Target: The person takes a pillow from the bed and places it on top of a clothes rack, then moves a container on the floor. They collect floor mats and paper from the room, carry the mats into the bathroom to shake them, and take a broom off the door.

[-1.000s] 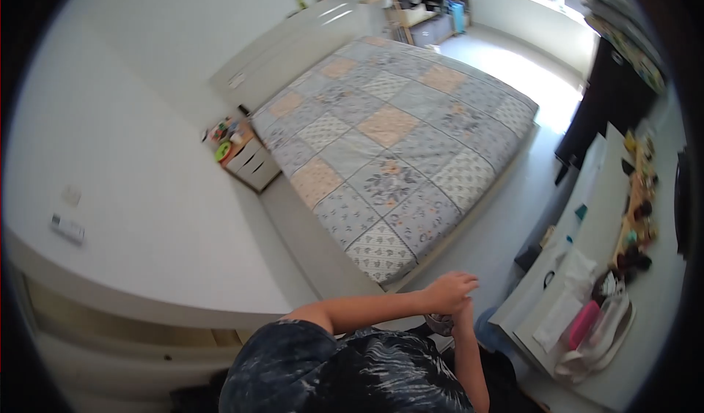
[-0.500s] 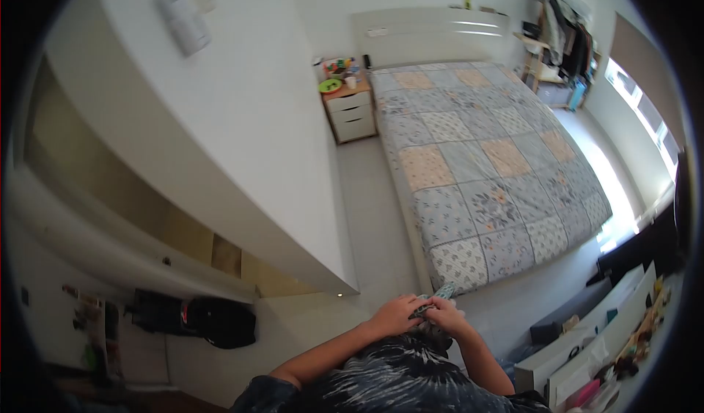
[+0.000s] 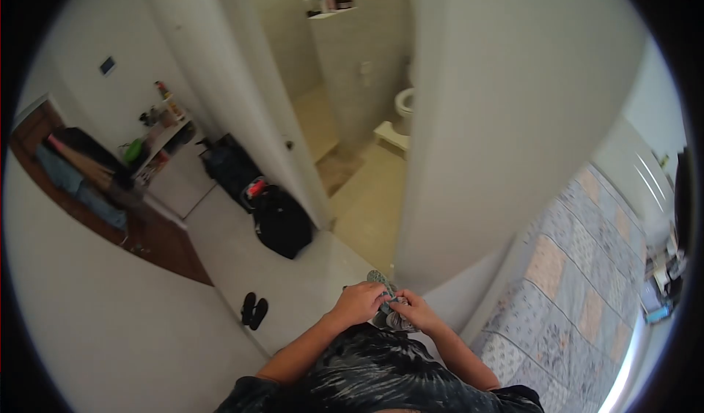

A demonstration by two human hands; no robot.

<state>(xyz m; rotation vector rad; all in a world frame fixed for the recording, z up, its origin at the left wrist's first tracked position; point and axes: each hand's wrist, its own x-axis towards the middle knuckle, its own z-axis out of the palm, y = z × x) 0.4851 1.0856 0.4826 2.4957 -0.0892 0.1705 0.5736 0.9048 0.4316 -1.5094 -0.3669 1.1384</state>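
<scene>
Close in front of my tie-dyed black shirt, at waist height, both hands meet on a small grey-green patterned item (image 3: 377,277) that looks like cloth. My left hand (image 3: 359,301) curls over its left side, fingers bent together. From the right, my right hand (image 3: 414,310) pinches at it with bent fingers and thumb. One end of the item sticks out beyond the fingers; the rest is covered by them. Something grey and crumpled shows below the hands, too small to make out.
A black bag (image 3: 283,221) and a dark suitcase (image 3: 231,167) stand by the bathroom doorway. Black slippers (image 3: 254,311) lie on the floor at left. A wall (image 3: 499,120) separates the bathroom from the bed (image 3: 557,288). A brown door (image 3: 165,241) with clothes hanging is at far left.
My view has swung left from the bed to the bathroom doorway and bags. Both hands stay together on the patterned item, whose end now points up and slightly left.
</scene>
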